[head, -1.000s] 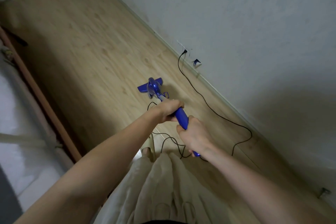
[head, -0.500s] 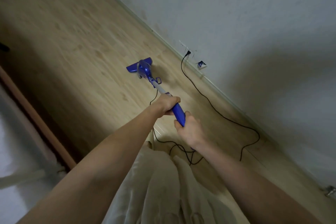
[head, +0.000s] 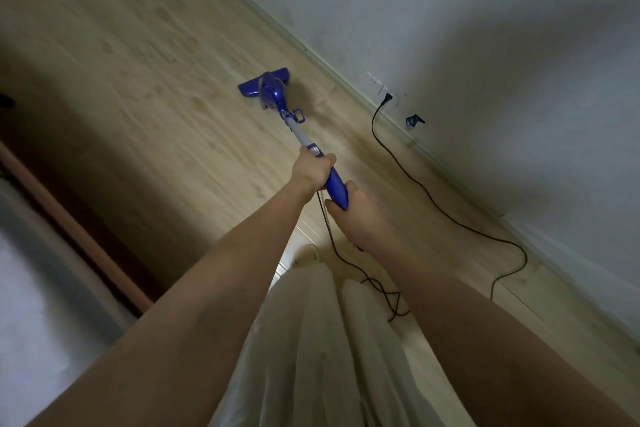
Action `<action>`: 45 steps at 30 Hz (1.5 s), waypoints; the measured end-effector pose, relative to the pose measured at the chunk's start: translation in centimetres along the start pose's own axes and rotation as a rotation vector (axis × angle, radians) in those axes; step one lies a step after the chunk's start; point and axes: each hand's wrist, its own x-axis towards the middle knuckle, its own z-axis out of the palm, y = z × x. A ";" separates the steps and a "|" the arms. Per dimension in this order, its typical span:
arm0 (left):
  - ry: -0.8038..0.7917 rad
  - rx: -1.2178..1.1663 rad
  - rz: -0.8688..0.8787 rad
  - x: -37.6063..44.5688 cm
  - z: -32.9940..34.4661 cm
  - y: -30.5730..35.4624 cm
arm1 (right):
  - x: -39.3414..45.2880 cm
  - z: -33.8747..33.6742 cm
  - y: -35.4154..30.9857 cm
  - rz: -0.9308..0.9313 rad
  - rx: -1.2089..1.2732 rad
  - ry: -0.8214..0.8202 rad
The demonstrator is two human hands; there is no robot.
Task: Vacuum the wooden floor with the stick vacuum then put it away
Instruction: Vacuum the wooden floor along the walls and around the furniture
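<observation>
The left hand (head: 311, 168) grasps the stick vacuum (head: 304, 142) where the grey tube meets the blue handle. The right hand (head: 353, 215) grasps the handle's lower end (just behind the left one). Beyond both hands, the vacuum's blue head (head: 264, 84) lies on the wooden floor (head: 138, 62). To the right of the hands, a black cord (head: 433, 198) runs to a wall socket (head: 388, 97).

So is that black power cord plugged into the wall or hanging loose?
Plugged in: the black power cord ends in a plug seated in the white wall socket just above the skirting board.
</observation>
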 end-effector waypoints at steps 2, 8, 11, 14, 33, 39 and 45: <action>0.013 0.020 0.009 0.4 -0.2 -0.2 | 0.1 0.2 -0.3 0.006 0.016 0.011; -0.013 0.027 0.007 -0.5 0.7 -1.7 | -1.5 0.6 1.3 0.031 0.066 0.015; -0.031 0.027 0.000 -1.9 2.2 -2.6 | -3.0 0.3 3.0 0.025 0.065 0.036; -0.033 0.013 -0.016 -4.1 4.3 -3.7 | -5.3 -0.4 5.2 0.020 0.024 0.041; -0.218 -0.054 -0.127 -22.2 19.7 -11.5 | -24.4 -8.3 21.1 0.071 -0.179 0.075; -0.231 -0.085 -0.129 -22.8 19.7 -10.5 | -24.5 -9.3 20.6 0.034 -0.235 0.086; -0.216 -0.086 -0.108 -20.4 17.5 -8.4 | -21.1 -9.0 18.3 -0.002 -0.285 0.094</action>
